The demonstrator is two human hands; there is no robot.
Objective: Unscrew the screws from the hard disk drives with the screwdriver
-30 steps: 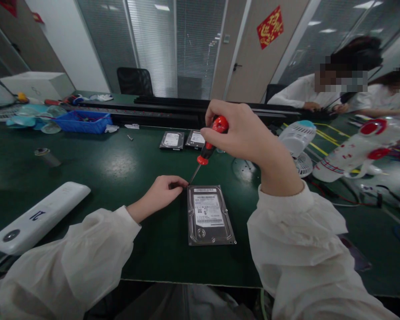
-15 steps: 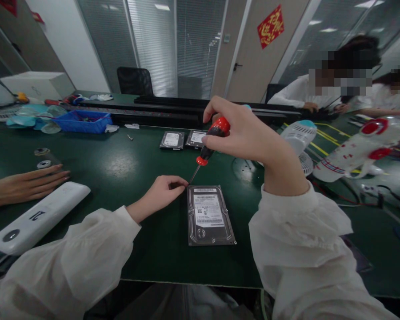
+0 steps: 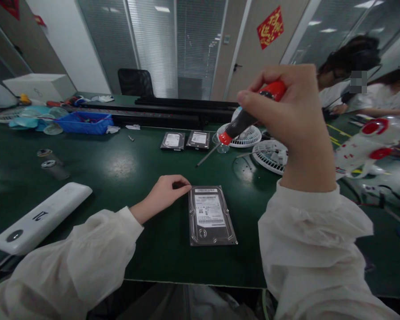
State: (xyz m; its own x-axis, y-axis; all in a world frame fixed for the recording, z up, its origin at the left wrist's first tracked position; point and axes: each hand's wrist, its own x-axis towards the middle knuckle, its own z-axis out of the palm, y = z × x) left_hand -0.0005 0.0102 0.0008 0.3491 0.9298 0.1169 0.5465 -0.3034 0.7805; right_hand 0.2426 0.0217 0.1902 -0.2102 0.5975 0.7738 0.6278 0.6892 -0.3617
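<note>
A hard drive point(image 3: 210, 215) lies flat on the green table in front of me, label side up. My left hand point(image 3: 168, 192) is closed at its upper left corner, thumb and forefinger pinched together at the edge; anything small between the fingertips is hidden. Raised to the right, my right hand point(image 3: 288, 106) grips a red and black screwdriver point(image 3: 242, 124). The shaft points down and left, its tip in the air beyond the drive and touching nothing.
Two more hard drives point(image 3: 172, 140) lie farther back. White fan parts point(image 3: 270, 156) and a white bottle point(image 3: 356, 153) stand right. At left are a white device point(image 3: 42, 218), two cans point(image 3: 53, 169) and a blue basket point(image 3: 85, 122). Two people sit at far right.
My right hand has lifted the screwdriver away from the drive's corner, up and to the right. My left hand has stayed. Another person's hand at the left has gone out of view.
</note>
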